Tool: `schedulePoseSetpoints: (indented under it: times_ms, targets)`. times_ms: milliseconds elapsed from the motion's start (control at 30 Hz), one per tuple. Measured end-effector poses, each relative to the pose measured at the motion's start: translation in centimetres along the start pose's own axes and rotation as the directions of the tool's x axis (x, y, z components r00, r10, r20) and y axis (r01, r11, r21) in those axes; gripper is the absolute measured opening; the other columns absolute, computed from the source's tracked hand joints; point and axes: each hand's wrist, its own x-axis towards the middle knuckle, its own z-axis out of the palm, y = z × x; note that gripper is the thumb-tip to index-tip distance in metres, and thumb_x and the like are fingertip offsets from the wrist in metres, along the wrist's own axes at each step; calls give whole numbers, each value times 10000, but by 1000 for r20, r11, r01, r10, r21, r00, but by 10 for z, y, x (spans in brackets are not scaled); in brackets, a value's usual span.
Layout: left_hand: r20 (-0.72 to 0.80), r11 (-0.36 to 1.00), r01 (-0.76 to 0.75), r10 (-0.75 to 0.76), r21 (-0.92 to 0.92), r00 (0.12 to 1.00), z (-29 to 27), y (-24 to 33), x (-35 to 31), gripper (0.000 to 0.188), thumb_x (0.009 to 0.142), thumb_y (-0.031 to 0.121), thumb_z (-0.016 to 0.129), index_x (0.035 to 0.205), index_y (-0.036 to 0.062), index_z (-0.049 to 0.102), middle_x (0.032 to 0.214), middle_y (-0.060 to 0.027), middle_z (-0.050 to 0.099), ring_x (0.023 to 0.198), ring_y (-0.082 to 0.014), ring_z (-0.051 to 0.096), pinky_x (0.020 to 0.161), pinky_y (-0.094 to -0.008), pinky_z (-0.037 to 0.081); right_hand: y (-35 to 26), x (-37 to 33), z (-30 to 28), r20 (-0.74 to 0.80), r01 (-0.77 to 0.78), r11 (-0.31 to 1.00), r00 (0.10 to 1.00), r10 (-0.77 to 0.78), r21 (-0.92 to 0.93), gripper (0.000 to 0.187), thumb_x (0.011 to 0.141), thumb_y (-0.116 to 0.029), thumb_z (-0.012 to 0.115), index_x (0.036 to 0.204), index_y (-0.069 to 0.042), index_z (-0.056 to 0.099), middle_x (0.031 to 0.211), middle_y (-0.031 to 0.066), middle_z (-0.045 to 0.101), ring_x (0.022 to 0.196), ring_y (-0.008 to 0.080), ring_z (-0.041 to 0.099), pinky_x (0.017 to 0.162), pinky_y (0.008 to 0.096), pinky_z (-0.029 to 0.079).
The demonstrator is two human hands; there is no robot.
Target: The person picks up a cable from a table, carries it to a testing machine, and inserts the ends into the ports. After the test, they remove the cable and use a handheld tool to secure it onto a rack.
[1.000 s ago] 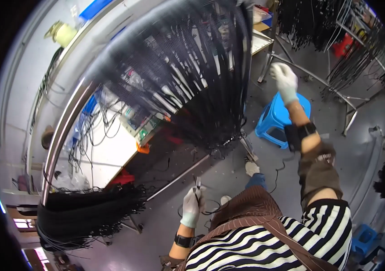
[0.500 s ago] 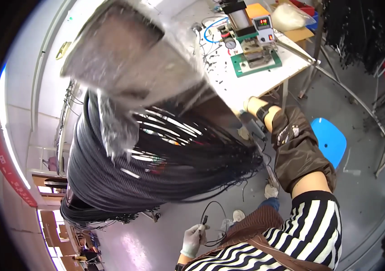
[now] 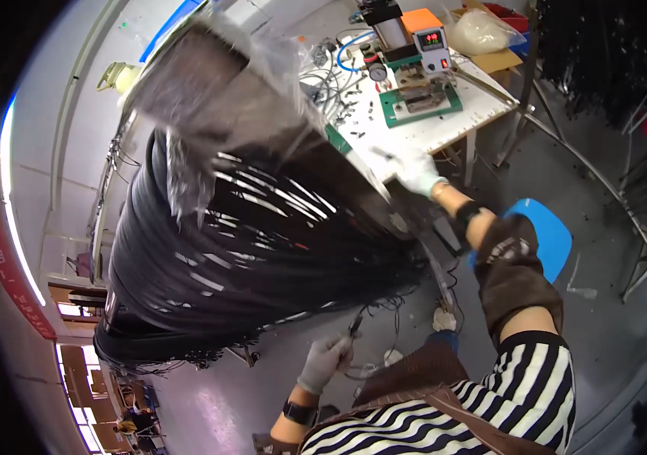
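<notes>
My left hand (image 3: 327, 358), in a pale work glove, is closed around a black cable with a connector-like end (image 3: 355, 326) sticking up from the fingers. Part of that cable hangs below the hand. Just above it bulges a large bundle of long black cables (image 3: 263, 280), hung on a rack. My right hand (image 3: 419, 171), also gloved, reaches over the near corner of the white worktable (image 3: 456, 125). Motion blur and glare smear its fingers. A small dark piece (image 3: 382, 153) shows at its fingertips, too blurred to name.
On the table stands a press (image 3: 414, 83) with a green base and an orange-topped control box (image 3: 430, 42). Small black parts lie beside it. Crumpled clear plastic film (image 3: 202, 98) covers the rack's top. A blue stool (image 3: 543, 235) is at the right, near metal table legs.
My left hand has risen toward the cable bundle with the cable still in it. My right forearm has shifted slightly down and right. The view has turned a little.
</notes>
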Motion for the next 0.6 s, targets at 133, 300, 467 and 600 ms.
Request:
schedulePoseSetpoints:
  times_ms: [133,300,467,600]
  targets:
    - [-2,966,-258,258,36,966,-1,3,11,173,894,148,506,896,19,623,558,29,476,438,-48,418,394,-202,295,-35,-120,-124,238,-539,490,801,549,685,177,876,-173,520,1018,-66,516,915,35,544,753,98,531,647,190,432]
    - [36,967,-253,253,-18,967,8,40,-20,227,909,160,476,898,-33,595,514,9,463,395,-38,372,369,-194,272,-171,-260,-203,425,-335,774,900,93,538,318,834,-189,548,1080,3,494,1045,68,532,931,164,513,821,278,417]
    - [146,950,-275,296,-148,944,-9,31,-67,239,900,169,503,943,-46,597,564,26,472,444,-30,376,416,-188,297,-254,-296,-192,574,-390,809,815,82,439,362,810,-177,544,1127,-9,496,1114,86,506,1024,173,483,896,305,383]
    - [97,833,-539,530,128,842,-37,-4,-95,239,894,169,518,972,-40,603,620,32,499,524,-23,401,477,-183,322,-301,-302,-182,644,-456,775,760,83,439,375,815,-198,543,1148,-32,494,1147,99,493,1037,192,489,910,309,378]
